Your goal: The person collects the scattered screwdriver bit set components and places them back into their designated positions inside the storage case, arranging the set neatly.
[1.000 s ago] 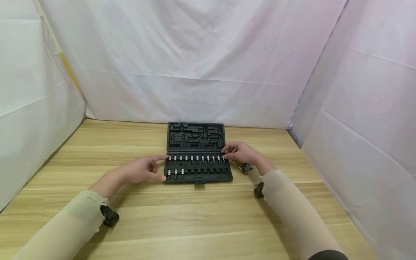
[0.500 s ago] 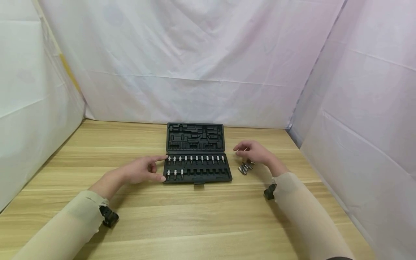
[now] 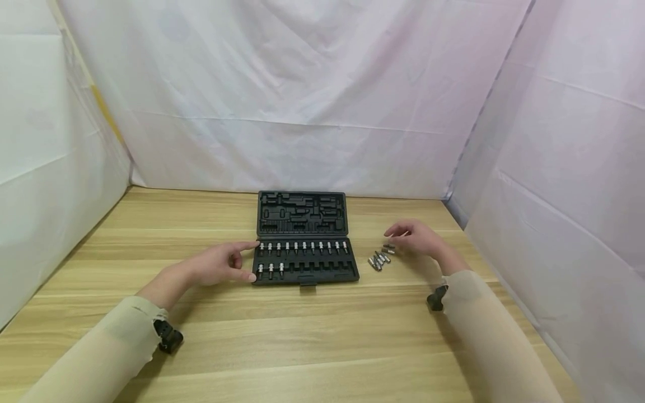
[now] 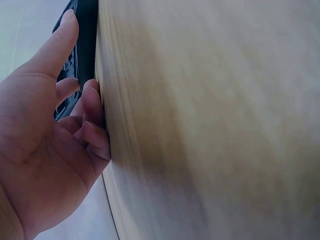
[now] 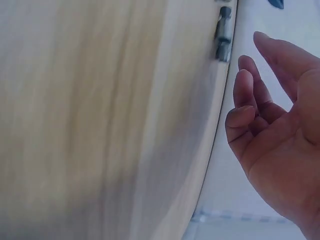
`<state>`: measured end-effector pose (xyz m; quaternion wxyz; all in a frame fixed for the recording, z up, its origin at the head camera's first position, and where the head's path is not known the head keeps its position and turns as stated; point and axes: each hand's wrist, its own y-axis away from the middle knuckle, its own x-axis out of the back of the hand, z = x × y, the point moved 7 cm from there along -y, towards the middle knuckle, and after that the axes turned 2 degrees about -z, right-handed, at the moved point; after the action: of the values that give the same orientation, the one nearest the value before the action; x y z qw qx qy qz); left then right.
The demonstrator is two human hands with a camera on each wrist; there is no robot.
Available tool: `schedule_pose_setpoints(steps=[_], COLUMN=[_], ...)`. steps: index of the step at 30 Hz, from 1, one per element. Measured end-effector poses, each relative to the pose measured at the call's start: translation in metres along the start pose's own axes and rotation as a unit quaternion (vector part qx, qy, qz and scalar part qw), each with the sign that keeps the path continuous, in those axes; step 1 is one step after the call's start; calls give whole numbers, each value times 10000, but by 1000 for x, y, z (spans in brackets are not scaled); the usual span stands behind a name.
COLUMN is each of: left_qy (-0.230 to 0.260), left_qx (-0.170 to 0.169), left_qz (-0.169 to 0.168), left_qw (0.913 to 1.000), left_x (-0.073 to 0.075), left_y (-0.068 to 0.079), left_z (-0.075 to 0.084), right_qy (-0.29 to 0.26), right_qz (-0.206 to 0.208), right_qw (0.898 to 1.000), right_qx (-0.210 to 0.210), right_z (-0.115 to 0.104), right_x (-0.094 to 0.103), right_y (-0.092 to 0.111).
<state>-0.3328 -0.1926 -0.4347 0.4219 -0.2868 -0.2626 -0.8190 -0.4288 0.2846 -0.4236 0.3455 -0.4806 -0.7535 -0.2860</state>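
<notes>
A black plastic case [image 3: 330, 276] lies unfolded on the table, its moulded lid [image 3: 302, 212] toward the back. A full upper row of silver bit sockets [image 3: 304, 246] sits in it, with three more at the left of the lower row. My left hand [image 3: 216, 264] rests at the case's left side, index finger and thumb stretched to its edge, the other fingers bent in. To the right, my right hand [image 3: 415, 238] hovers over a loose pile of bit sockets [image 3: 379, 260]. Its fingers are loosely bent with nothing between them; in the right wrist view one bit socket [image 5: 224, 30] lies beyond the fingertips.
The wooden table [image 3: 302, 347] extends in front of the case and to both sides. White cloth [image 3: 292, 101] hangs behind the table and along its left and right sides. The case's latch [image 3: 308, 284] sticks out at its front edge.
My right hand has left the right end of the case's upper row, where it touched a bit socket, and moved right to the loose pile. The left hand has stayed in place.
</notes>
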Motion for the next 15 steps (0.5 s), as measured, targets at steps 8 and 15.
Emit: schedule_pose_setpoints(steps=[8, 15], left_qy=[48, 98], left_qx=[44, 24], left_qz=[-4, -31], left_qw=[10000, 9999], left_x=[0, 0], left_y=[0, 0], left_z=[-2, -1], right_qy=[67, 123], right_qz=[-183, -288], right_qw=[9997, 9991], right_qx=[-178, -303], right_z=[14, 20], right_x=[1, 1], right_y=[7, 7])
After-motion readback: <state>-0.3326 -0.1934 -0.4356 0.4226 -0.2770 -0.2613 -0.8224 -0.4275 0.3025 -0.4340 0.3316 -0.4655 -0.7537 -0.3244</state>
